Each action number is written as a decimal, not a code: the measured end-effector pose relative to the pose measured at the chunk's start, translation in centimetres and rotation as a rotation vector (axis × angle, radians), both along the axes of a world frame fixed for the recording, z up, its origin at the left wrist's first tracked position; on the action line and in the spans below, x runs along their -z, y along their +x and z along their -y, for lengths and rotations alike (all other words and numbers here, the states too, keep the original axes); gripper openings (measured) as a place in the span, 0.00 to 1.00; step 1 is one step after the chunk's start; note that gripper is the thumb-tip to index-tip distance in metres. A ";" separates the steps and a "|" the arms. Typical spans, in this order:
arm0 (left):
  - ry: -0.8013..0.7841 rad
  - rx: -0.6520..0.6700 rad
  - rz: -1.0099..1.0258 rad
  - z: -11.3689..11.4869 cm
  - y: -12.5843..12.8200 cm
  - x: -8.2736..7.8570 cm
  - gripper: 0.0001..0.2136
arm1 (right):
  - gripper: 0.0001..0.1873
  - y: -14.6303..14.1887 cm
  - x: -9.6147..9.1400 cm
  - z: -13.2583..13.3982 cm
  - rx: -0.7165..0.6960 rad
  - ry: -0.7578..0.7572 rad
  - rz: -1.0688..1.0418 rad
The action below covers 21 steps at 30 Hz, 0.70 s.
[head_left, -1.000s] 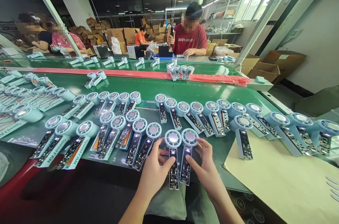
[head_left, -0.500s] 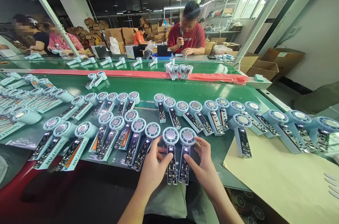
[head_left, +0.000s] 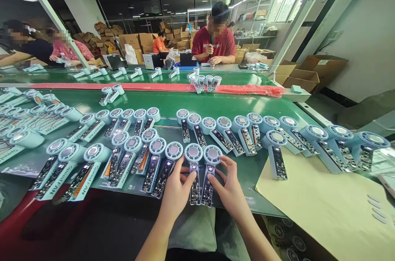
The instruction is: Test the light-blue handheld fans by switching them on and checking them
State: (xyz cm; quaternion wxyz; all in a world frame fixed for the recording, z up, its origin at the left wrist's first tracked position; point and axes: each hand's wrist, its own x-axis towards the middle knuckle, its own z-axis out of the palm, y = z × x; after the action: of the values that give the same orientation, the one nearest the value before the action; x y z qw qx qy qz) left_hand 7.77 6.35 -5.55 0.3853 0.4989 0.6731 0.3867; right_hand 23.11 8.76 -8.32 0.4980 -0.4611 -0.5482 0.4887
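Observation:
Two light blue handheld fan units lie side by side at the near edge of the green conveyor belt (head_left: 197, 102), round heads away from me, bare circuit boards showing on their handles. My left hand (head_left: 176, 190) rests its fingers on the handle of the left fan unit (head_left: 194, 168), and a small light glows on that board. My right hand (head_left: 228, 189) touches the right fan unit (head_left: 210, 170) in the same way, fingers curled over its side. Neither unit is lifted off the belt.
Rows of several more fan units (head_left: 240, 129) cover the belt left and right of my hands. A cream paper sheet (head_left: 324, 207) lies at the right. A person in a red shirt (head_left: 214, 45) works across the belt; others sit at far left. Cardboard boxes (head_left: 321, 70) stand behind.
My hands and the two fan units have stayed together while the view shifted slightly; both hands have slid a little up the handles toward the round heads.

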 end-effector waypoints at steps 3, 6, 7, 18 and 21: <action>-0.010 0.006 -0.022 0.3 0.0 -0.2 0.27 | 0.26 0.0 -0.2 0.2 0.004 0.003 0.019; 0.059 -0.018 -0.154 1.6 0.1 -0.7 0.25 | 0.27 1.7 -0.9 0.4 0.054 0.017 0.129; 0.111 -0.027 -0.216 2.1 0.3 -0.9 0.24 | 0.25 2.8 -1.2 0.4 0.112 0.022 0.190; 0.375 0.532 -0.883 -5.9 11.1 -7.0 0.13 | 0.29 15.7 -2.4 -5.0 0.415 -0.283 0.812; 0.319 0.615 -0.997 -10.5 12.8 -7.6 0.12 | 0.15 16.3 -2.2 -6.2 0.328 -0.309 0.763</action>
State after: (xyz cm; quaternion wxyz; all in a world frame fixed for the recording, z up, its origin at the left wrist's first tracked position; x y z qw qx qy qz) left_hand 20.59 16.87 2.04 0.0380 0.8432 0.5313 0.0732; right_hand 39.43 15.00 -6.09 0.2560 -0.7585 -0.5328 0.2742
